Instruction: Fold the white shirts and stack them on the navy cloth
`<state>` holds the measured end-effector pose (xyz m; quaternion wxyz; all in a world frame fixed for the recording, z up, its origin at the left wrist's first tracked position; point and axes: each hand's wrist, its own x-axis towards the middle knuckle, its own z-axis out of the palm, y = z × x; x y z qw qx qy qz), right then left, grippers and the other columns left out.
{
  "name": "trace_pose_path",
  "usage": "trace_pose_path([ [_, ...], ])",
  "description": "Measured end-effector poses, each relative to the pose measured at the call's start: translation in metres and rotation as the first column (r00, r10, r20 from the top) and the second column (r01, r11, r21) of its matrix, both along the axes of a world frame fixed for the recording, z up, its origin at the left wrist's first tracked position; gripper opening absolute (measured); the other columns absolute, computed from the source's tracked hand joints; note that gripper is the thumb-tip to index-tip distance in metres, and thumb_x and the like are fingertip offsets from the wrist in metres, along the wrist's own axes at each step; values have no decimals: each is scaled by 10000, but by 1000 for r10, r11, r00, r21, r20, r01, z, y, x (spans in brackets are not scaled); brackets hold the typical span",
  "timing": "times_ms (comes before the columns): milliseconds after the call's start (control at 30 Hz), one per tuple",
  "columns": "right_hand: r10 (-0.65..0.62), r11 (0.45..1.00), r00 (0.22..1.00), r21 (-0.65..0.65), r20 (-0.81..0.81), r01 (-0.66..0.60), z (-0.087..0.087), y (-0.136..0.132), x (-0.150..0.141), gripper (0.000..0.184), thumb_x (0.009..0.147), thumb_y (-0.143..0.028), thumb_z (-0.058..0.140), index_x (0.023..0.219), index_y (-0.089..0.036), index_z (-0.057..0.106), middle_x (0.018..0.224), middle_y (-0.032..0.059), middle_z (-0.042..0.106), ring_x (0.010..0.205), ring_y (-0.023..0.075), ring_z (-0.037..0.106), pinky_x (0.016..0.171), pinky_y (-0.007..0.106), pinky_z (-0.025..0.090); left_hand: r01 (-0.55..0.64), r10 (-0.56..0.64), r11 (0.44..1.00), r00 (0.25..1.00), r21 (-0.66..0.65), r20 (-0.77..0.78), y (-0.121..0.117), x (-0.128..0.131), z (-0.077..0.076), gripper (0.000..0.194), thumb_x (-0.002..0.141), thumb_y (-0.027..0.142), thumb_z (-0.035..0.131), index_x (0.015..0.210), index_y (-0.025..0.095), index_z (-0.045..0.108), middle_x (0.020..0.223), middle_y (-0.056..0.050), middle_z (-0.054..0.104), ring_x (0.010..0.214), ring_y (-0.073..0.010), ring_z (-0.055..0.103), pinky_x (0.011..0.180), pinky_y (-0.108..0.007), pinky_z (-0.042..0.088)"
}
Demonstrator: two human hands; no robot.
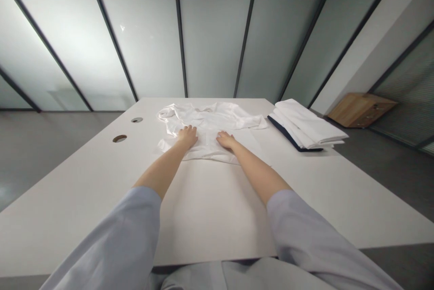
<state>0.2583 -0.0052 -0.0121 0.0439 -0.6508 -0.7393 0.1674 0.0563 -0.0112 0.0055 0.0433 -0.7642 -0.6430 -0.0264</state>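
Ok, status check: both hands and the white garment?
Left hand, right hand: flat on the crumpled white garment. Folded white stack off to its right, not touching.

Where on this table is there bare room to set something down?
Bare tabletop lies between the forearms and left of the crumpled white shirt, around two holes. It's crowded far right, where folded white cloth nearly meets the shirt.

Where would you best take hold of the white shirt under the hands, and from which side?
Probably by its near edge, coming from the person's side. That edge lies fairly flat on the table, just ahead of the left hand and right hand, while the far part of the white shirt is bunched and wrinkled.
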Motion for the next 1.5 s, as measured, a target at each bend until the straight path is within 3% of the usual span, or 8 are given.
trace_pose_path([
  [133, 90, 995, 995, 44, -31, -89, -3, -3, 14, 494, 962, -337, 321, 1423, -200, 432, 1519, 98, 374, 1381, 216, 360, 1150, 408, 227, 17, -16, 999, 1000, -30, 25, -10, -20, -17, 541, 925, 474, 373, 1354, 158, 462, 1400, -164, 489, 1316, -303, 421, 1055, -426, 344],
  [267, 140, 981, 985, 119, 104, -152, -14, -22, 51, 552, 961, -468, 358, 1448, -213, 414, 1565, 104, 277, 1444, 254, 217, 1153, 469, 185, -85, 82, 995, 994, 43, 69, -19, -57, -30, 643, 941, 536, 299, 1455, 153, 354, 1536, -155, 329, 1430, -286, 258, 1142, -420, 227],
  [533, 35, 987, 979, 148, 202, -65, -25, -36, 84, 602, 958, -537, 277, 1481, -248, 354, 1581, 93, 238, 1440, 305, 207, 1128, 553, 191, -222, 232, 969, 969, -105, 87, -37, -89, -25, 785, 931, 613, 157, 1535, 112, 168, 1592, -181, 151, 1451, -297, 209, 1127, -484, 261],
  [767, -42, 995, 968, 100, 249, 17, -5, -47, 62, 548, 943, -507, 329, 1408, -246, 452, 1529, 149, 329, 1356, 401, 329, 1016, 666, 269, -301, 299, 934, 953, -192, -41, -43, -77, -5, 930, 833, 765, 224, 1499, 118, 282, 1423, -275, 446, 1306, -440, 412, 1018, -684, 259],
  [1000, 253, 950, 950, 139, 185, -280, 13, -52, 52, 491, 860, -445, 536, 1284, -205, 599, 1373, 124, 541, 1266, 297, 479, 1046, 389, 358, -1, 0, 997, 1000, -74, -21, -29, -44, -7, 716, 912, 636, 265, 1448, 172, 369, 1534, -181, 322, 1420, -335, 257, 1118, -532, 203],
  [1200, 584, 808, 802, -5, -126, -589, 20, -84, 34, 856, 648, -621, 737, 1401, -290, 499, 1478, 36, 442, 1353, 277, 396, 1097, 345, 320, -62, 68, 990, 997, -123, 42, -20, -42, -27, 766, 900, 670, 225, 1496, 192, 281, 1578, -180, 215, 1442, -337, 208, 1106, -549, 222],
  [1333, 460, 886, 878, 128, -135, -445, 23, -70, 32, 654, 832, -637, 551, 1361, -253, 542, 1409, 66, 520, 1294, 266, 468, 1079, 354, 343, -28, 34, 990, 998, -135, 47, -19, -47, -27, 840, 858, 733, 237, 1525, 223, 218, 1603, -148, 142, 1458, -346, 147, 1116, -571, 192],
  [1500, 243, 953, 965, 163, 97, -256, -4, -42, 35, 671, 889, -619, 455, 1431, -224, 453, 1522, 107, 365, 1419, 286, 277, 1139, 409, 239, 24, -20, 995, 999, -96, 36, -25, -50, -27, 738, 897, 663, 252, 1477, 212, 323, 1575, -147, 243, 1436, -335, 215, 1106, -560, 220],
])
